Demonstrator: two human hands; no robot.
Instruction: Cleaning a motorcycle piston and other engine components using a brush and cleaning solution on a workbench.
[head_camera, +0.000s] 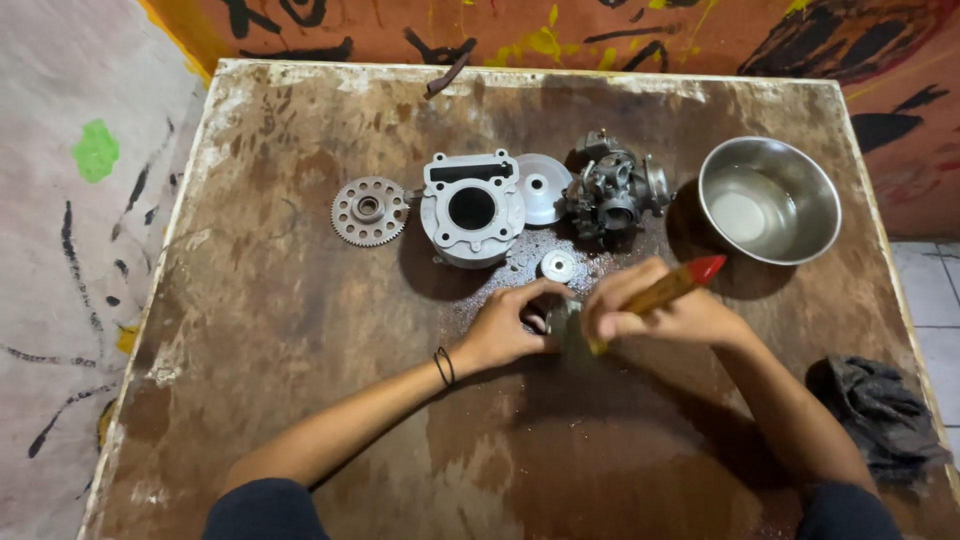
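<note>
Your left hand (505, 330) grips a small metal part (560, 322) mid-table, right hand (655, 310) clenched on a wood-handled brush (668, 288) scrubbing it; judging by layout, cylinder (472, 210), sprocket (370, 211), carb (615, 188) look untouched at far side.

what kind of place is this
Probably a small informal engine repair workshop: a stained, worn wooden table holds an engine cylinder, a toothed gear and a carburettor, with paint-daubed walls around.
</note>
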